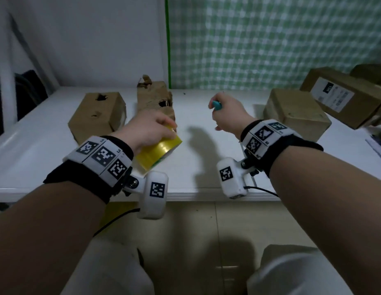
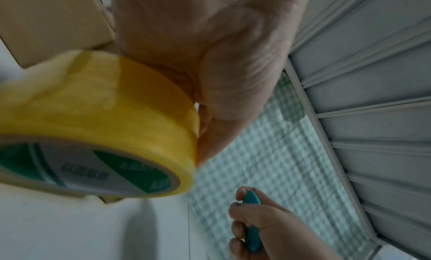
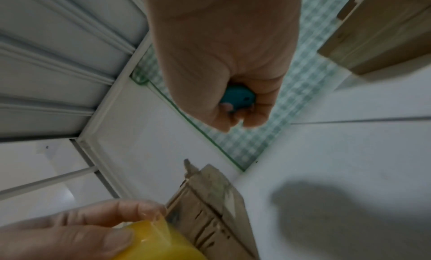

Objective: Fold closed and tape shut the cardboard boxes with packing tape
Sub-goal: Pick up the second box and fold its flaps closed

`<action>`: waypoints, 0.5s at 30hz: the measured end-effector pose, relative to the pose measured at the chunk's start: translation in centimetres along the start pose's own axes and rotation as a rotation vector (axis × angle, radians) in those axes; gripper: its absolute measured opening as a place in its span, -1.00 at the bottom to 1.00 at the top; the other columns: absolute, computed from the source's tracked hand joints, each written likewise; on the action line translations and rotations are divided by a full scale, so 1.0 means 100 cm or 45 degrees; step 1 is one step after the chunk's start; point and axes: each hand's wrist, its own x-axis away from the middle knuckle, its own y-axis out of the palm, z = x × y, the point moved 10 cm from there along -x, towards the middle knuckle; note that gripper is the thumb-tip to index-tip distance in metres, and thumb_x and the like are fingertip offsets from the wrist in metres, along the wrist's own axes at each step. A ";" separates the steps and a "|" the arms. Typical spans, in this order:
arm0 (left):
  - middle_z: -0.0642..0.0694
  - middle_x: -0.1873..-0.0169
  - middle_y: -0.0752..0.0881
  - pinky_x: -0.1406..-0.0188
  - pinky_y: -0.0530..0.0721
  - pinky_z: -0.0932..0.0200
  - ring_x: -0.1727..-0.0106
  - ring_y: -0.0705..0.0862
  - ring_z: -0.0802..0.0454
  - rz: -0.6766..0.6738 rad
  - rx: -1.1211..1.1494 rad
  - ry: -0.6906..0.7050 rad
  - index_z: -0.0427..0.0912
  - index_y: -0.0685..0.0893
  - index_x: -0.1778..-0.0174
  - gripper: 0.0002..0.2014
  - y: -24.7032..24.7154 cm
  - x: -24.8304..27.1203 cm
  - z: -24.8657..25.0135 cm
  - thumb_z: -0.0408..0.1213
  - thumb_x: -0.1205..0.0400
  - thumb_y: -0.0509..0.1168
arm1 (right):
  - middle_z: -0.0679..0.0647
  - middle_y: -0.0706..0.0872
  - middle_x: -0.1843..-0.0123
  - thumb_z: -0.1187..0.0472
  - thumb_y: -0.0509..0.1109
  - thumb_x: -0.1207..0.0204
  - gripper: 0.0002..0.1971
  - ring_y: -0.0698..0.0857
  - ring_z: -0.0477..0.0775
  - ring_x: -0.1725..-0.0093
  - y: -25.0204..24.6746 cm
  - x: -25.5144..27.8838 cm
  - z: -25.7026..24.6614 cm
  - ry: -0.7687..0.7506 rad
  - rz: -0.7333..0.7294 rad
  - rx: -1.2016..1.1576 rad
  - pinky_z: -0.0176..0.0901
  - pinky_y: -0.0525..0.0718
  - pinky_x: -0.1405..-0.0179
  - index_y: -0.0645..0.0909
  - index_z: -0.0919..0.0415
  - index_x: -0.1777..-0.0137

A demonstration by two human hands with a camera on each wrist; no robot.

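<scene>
With the left hand (image 1: 150, 127) gripping the yellow roll of packing tape (image 1: 158, 151) above the white table (image 1: 57, 158) and the right hand (image 1: 227, 116) clenching a small teal cutter (image 1: 216, 105), taping looks about to begin, so next a brown cardboard box, likely the torn one (image 1: 155, 99) at twelve o'clock of the roll, needs pulling close.

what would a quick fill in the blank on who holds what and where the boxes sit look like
1. The left hand grips a roll of ____ packing tape.
2. The right hand grips a small ____ cutter.
3. The box with the white label lies on the table's far ____ side.

Missing words: yellow; teal; right
</scene>
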 end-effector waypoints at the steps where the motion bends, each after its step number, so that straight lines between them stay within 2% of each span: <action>1: -0.02 -0.06 0.59 0.09 0.45 0.18 -0.04 0.51 -0.01 0.035 -0.014 -0.022 -0.02 0.73 -0.09 -0.76 -0.011 0.002 -0.006 -0.30 -0.52 0.43 | 0.03 0.50 0.12 0.41 0.19 -0.53 -0.82 0.53 0.05 0.25 0.009 -0.002 -0.008 -0.035 -0.011 0.035 -0.25 0.58 0.39 0.48 0.12 0.00; 2: -0.02 -0.03 0.58 0.10 0.43 0.18 -0.01 0.50 0.00 0.066 -0.021 -0.050 -0.02 0.73 -0.07 -0.78 -0.022 0.004 -0.013 -0.30 -0.52 0.43 | 0.00 0.50 0.15 0.36 0.23 -0.54 -0.86 0.51 0.02 0.28 0.018 -0.003 -0.016 -0.073 -0.017 0.068 -0.28 0.49 0.43 0.48 0.11 0.00; 4: -0.01 0.03 0.55 0.19 0.42 0.17 0.06 0.46 0.01 0.120 -0.008 -0.109 -0.04 0.71 -0.04 -0.82 -0.040 0.007 -0.026 -0.31 -0.53 0.41 | -0.01 0.54 0.11 0.26 0.25 -0.57 -0.91 0.51 0.01 0.28 0.036 -0.007 -0.030 -0.139 -0.024 0.100 -0.31 0.43 0.42 0.53 0.10 -0.02; 6: -0.01 0.06 0.54 0.30 0.40 0.19 0.05 0.45 0.00 0.174 -0.001 -0.157 -0.06 0.71 -0.03 -0.83 -0.054 0.007 -0.038 -0.31 -0.54 0.40 | 0.02 0.57 -0.01 0.20 0.21 -0.62 -0.81 0.52 0.04 0.20 0.056 -0.011 -0.044 -0.210 -0.045 0.162 -0.30 0.46 0.35 0.59 0.10 -0.16; 8: -0.04 0.02 0.57 0.33 0.40 0.22 0.03 0.47 0.00 0.229 -0.007 -0.170 -0.07 0.71 -0.03 -0.83 -0.063 0.005 -0.046 -0.32 -0.53 0.41 | 0.15 0.57 -0.18 0.10 0.19 -0.65 -0.70 0.56 0.09 0.14 0.074 -0.017 -0.054 -0.263 -0.084 0.249 -0.28 0.48 0.20 0.53 0.03 -0.35; 9: -0.04 0.02 0.58 0.33 0.41 0.24 0.05 0.48 0.03 0.243 -0.006 -0.180 -0.07 0.71 -0.03 -0.82 -0.066 0.004 -0.050 -0.32 -0.53 0.41 | 0.23 0.54 -0.25 0.04 0.19 -0.65 -0.64 0.59 0.14 0.04 0.082 -0.020 -0.057 -0.276 -0.103 0.285 -0.27 0.47 0.09 0.47 -0.02 -0.43; 11: -0.02 0.05 0.59 0.28 0.44 0.22 0.09 0.50 0.06 0.250 0.003 -0.200 -0.06 0.71 -0.03 -0.82 -0.068 0.001 -0.058 -0.31 -0.53 0.42 | 0.24 0.49 -0.36 -0.10 0.20 -0.62 -0.52 0.55 0.22 -0.22 0.094 -0.026 -0.061 -0.284 -0.138 0.350 -0.21 0.44 -0.10 0.34 -0.09 -0.53; 13: 0.02 0.13 0.59 0.27 0.47 0.23 0.16 0.52 0.12 0.261 0.031 -0.207 -0.07 0.71 -0.01 -0.83 -0.068 -0.002 -0.062 -0.32 -0.53 0.42 | 0.21 0.50 -0.38 -0.27 0.21 -0.54 -0.42 0.52 0.23 -0.28 0.103 -0.030 -0.063 -0.296 -0.174 0.436 -0.16 0.45 -0.15 0.35 -0.10 -0.52; 15: 0.08 0.19 0.57 0.22 0.49 0.21 0.19 0.51 0.16 0.272 0.052 -0.211 -0.07 0.71 0.01 -0.85 -0.068 -0.004 -0.065 -0.32 -0.52 0.43 | 0.20 0.54 -0.32 -0.34 0.21 -0.49 -0.41 0.55 0.22 -0.24 0.105 -0.032 -0.066 -0.307 -0.179 0.524 -0.09 0.50 -0.12 0.42 -0.09 -0.45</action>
